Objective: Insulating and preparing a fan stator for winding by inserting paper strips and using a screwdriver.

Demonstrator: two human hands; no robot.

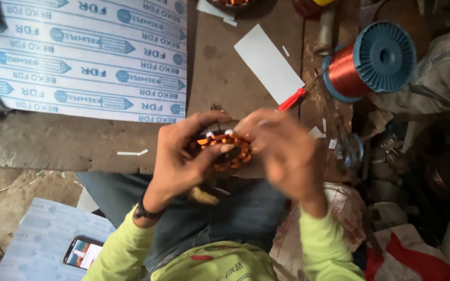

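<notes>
Copper coils ring the stator [224, 149] we hold over our lap, at the near edge of the desk [69, 140]. Our left hand [183, 156] is closed around its left side, thumb across the top. Our right hand [282, 151] is blurred, fingers curled at the stator's right edge; we cannot tell whether it pinches anything. Behind lie a red-handled screwdriver [291, 100], a white strip [269, 63] and a spool [373, 60] of copper wire, with a printed sheet [89, 57] to the left. A phone [82, 253] lies on the floor by our left elbow. We judge the fine winding could be nicked or pulled loose if the right fingers tug too sharply, and the stator could slip into our lap if the left grip eases.
</notes>
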